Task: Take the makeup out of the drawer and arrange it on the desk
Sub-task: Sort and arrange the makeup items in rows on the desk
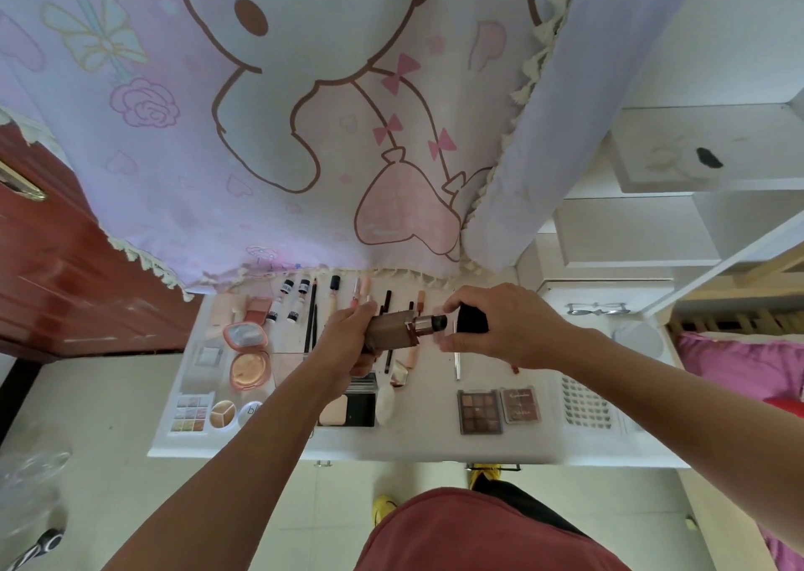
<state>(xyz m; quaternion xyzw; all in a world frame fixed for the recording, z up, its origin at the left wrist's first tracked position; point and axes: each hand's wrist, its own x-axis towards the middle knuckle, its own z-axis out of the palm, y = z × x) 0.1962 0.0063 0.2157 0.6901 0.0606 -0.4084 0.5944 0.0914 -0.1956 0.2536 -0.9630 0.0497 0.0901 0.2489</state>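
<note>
One brown case (pixel 391 331) with a metal neck is held above the middle of the bench (pixel 435 444), gripped round its body by the left hand (pixel 348 344). A black piece (pixel 472 319) is clasped in the right hand (pixel 517 322) just beside the neck. The case is judged light, rigid and smooth, best taken by its flat faces. Whether the black piece is cap or brush cannot be told. Items beneath the hands are hidden; whether the drawer stands open cannot be told.
</note>
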